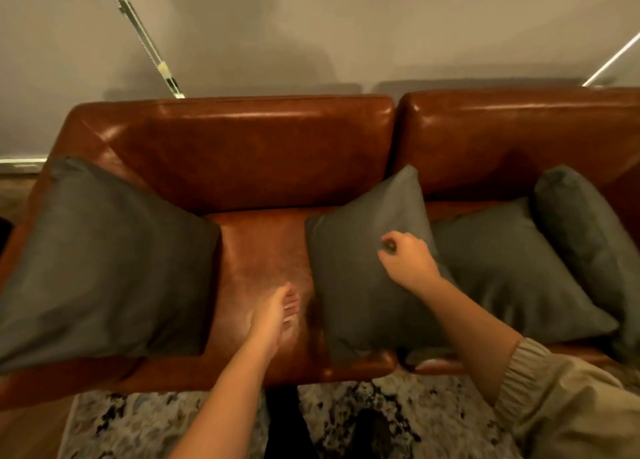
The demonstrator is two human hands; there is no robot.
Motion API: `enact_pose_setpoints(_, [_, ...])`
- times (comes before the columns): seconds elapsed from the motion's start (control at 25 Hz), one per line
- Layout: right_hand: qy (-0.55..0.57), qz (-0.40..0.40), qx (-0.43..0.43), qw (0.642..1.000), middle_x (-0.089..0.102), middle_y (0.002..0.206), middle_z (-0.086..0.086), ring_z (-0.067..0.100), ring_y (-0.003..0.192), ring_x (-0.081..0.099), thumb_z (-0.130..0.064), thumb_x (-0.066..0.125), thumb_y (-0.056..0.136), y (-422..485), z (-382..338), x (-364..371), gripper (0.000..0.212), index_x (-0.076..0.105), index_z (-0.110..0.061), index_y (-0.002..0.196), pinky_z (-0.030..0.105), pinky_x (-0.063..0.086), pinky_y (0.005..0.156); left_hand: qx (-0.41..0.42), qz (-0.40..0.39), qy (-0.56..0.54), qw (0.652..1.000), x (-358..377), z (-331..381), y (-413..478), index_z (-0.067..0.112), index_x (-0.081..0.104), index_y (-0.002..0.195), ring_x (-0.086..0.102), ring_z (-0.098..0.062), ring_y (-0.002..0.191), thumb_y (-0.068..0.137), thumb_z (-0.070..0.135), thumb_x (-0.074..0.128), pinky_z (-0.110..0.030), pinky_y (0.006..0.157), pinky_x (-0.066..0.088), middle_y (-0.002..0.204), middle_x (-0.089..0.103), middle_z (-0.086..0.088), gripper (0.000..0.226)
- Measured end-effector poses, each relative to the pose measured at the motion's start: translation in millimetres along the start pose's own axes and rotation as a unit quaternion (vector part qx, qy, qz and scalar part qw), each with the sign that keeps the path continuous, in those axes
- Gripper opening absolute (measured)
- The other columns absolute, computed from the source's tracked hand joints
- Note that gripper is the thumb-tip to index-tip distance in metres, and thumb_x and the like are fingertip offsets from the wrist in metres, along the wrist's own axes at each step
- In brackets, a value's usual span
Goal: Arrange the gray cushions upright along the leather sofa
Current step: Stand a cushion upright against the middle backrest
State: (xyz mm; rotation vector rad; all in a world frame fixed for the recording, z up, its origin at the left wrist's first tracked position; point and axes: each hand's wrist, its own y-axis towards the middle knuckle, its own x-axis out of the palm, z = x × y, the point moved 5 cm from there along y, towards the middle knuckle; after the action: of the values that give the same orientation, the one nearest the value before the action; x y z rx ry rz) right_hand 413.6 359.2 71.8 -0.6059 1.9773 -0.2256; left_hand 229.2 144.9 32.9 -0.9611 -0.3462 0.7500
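A brown leather sofa (263, 154) fills the view. One gray cushion (104, 264) leans at its left end. A second gray cushion (360, 261) lies tilted on the seat at the middle, and my right hand (408, 261) pinches the fabric near its right edge. A third gray cushion (512, 271) lies flat to the right of it, partly under a fourth gray cushion (588, 237) at the far right. My left hand (277, 316) hovers over the bare seat just left of the middle cushion, fingers loosely apart and blurred, holding nothing.
A pale wall rises behind the sofa back. A speckled rug (363, 417) covers the floor in front of the seat. A thin metal rod (145, 39) slants down behind the sofa's left back corner.
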Motion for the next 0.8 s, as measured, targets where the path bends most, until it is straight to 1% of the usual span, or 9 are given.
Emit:
enact_pose_setpoints(0.08, [-0.035, 0.019, 0.061, 0.997, 0.054, 0.139, 0.011, 0.038, 0.13, 0.047, -0.042, 0.068, 0.091, -0.2, 44.0, -18.0, 0.053, 0.054, -0.025, 0.139, 0.052, 0.044, 0.106, 0.026, -0.011, 0.065, 0.997, 24.3, -6.8, -10.1, 0.016, 0.066, 0.103, 0.063, -0.016, 0.082, 0.104, 0.027, 0.054, -0.028, 0.062, 0.041, 0.106, 0.07, -0.006, 0.017])
enact_pose_setpoints(0.2, [0.022, -0.025, 0.155, 0.987, 0.039, 0.152, 0.017, 0.043, 0.139, 0.039, -0.063, 0.076, 0.078, 0.2, 105.7, -21.3, 0.096, 0.031, -0.024, 0.155, 0.056, 0.038, 0.113, 0.023, -0.038, 0.122, 0.991, 58.9, -21.5, -18.6, 0.013, 0.068, 0.114, 0.064, -0.017, 0.086, 0.101, 0.03, 0.057, -0.028, 0.066, 0.042, 0.111, 0.073, -0.004, 0.024])
enact_pose_setpoints(0.28, [0.1, -0.082, 0.2, 0.971, 0.034, 0.16, 0.018, 0.044, 0.143, 0.038, -0.08, 0.077, 0.059, 2.8, 131.0, -6.6, 0.133, 0.016, -0.02, 0.162, 0.056, 0.036, 0.116, 0.024, -0.042, 0.143, 0.989, 71.1, -27.9, -15.5, 0.014, 0.068, 0.116, 0.064, -0.017, 0.086, 0.101, 0.031, 0.058, -0.03, 0.068, 0.041, 0.11, 0.074, -0.003, 0.025])
enact_pose_setpoints(0.36, [0.155, -0.099, 0.223, 0.957, 0.033, 0.163, 0.016, 0.041, 0.145, 0.039, -0.091, 0.072, 0.039, 7.0, 143.9, 7.1, 0.156, 0.008, -0.022, 0.163, 0.055, 0.035, 0.117, 0.02, -0.04, 0.148, 0.988, 74.3, -34.2, -9.1, 0.014, 0.068, 0.114, 0.064, -0.018, 0.086, 0.101, 0.031, 0.059, -0.031, 0.07, 0.042, 0.108, 0.073, -0.002, 0.023])
enact_pose_setpoints(0.44, [0.143, -0.1, 0.223, 0.959, 0.031, 0.163, 0.016, 0.041, 0.145, 0.037, -0.097, 0.069, 0.034, 8.1, 140.9, 11.9, 0.159, 0.008, -0.029, 0.163, 0.055, 0.034, 0.118, 0.004, -0.039, 0.147, 0.988, 70.9, -43.2, -0.6, 0.014, 0.068, 0.114, 0.066, -0.021, 0.089, 0.1, 0.03, 0.061, -0.032, 0.074, 0.047, 0.109, 0.072, -0.005, 0.022])
enact_pose_setpoints(0.52, [0.099, -0.104, 0.214, 0.966, 0.03, 0.161, 0.02, 0.045, 0.146, 0.03, -0.099, 0.066, 0.039, 12.0, 129.5, 11.6, 0.147, 0.015, -0.036, 0.161, 0.056, 0.029, 0.12, -0.016, -0.034, 0.138, 0.99, 66.3, -53.3, 12.0, 0.012, 0.067, 0.113, 0.065, -0.022, 0.088, 0.1, 0.028, 0.061, -0.032, 0.075, 0.049, 0.107, 0.071, -0.006, 0.022])
enact_pose_setpoints(0.6, [0.081, -0.088, 0.212, 0.97, 0.032, 0.158, 0.021, 0.046, 0.146, 0.025, -0.098, 0.066, 0.043, 25.4, 115.3, 13.0, 0.137, 0.026, -0.032, 0.156, 0.058, 0.027, 0.119, -0.024, -0.018, 0.122, 0.992, 61.7, -55.5, 27.8, 0.011, 0.066, 0.11, 0.063, -0.022, 0.084, 0.1, 0.026, 0.061, -0.033, 0.069, 0.047, 0.101, 0.07, -0.006, 0.019])
enact_pose_setpoints(0.72, [0.142, -0.059, 0.223, 0.963, 0.042, 0.153, 0.017, 0.043, 0.139, 0.04, -0.09, 0.077, 0.041, 45.2, 93.1, 18.0, 0.139, 0.029, -0.018, 0.15, 0.058, 0.038, 0.113, -0.034, 0.009, 0.116, 0.993, 54.8, -55.8, 59.7, 0.008, 0.064, 0.118, 0.062, -0.024, 0.089, 0.098, 0.027, 0.063, -0.04, 0.08, 0.05, 0.107, 0.069, -0.013, 0.027])
enact_pose_setpoints(0.8, [0.2, -0.054, 0.229, 0.951, 0.046, 0.152, 0.013, 0.04, 0.134, 0.05, -0.074, 0.091, 0.045, 55.2, 83.6, 21.7, 0.14, 0.019, -0.024, 0.154, 0.056, 0.045, 0.109, -0.032, 0.005, 0.104, 0.994, 54.9, -51.5, 73.5, 0.006, 0.06, 0.126, 0.059, -0.022, 0.092, 0.099, 0.022, 0.063, -0.04, 0.085, 0.049, 0.112, 0.066, -0.014, 0.032])
